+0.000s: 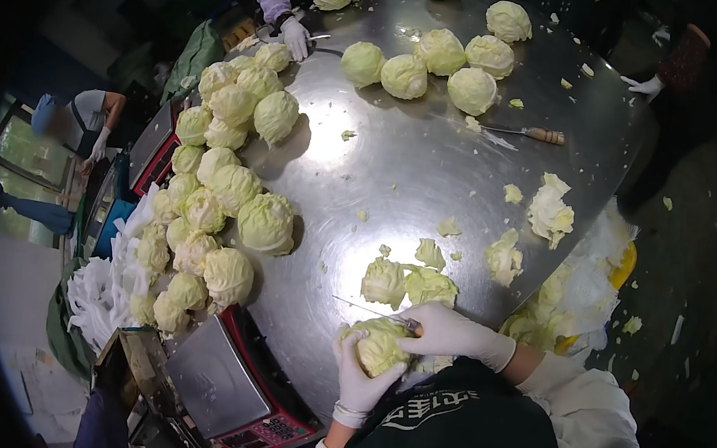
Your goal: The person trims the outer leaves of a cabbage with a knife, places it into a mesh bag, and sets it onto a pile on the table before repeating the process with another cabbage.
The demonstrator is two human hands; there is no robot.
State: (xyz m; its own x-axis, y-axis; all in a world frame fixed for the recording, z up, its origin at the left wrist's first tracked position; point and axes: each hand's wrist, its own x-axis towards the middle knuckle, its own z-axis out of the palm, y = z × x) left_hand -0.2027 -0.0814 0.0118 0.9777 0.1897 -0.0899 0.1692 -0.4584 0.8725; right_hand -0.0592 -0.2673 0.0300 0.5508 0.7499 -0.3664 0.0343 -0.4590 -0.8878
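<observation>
Dark apron [476, 435] nearest — left hand [357, 382] cupping cabbage [378, 349] — right hand [447, 330] gripping knife [385, 315].

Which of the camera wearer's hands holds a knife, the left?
No, the right hand grips the knife, while the left hand holds a cabbage.
</observation>
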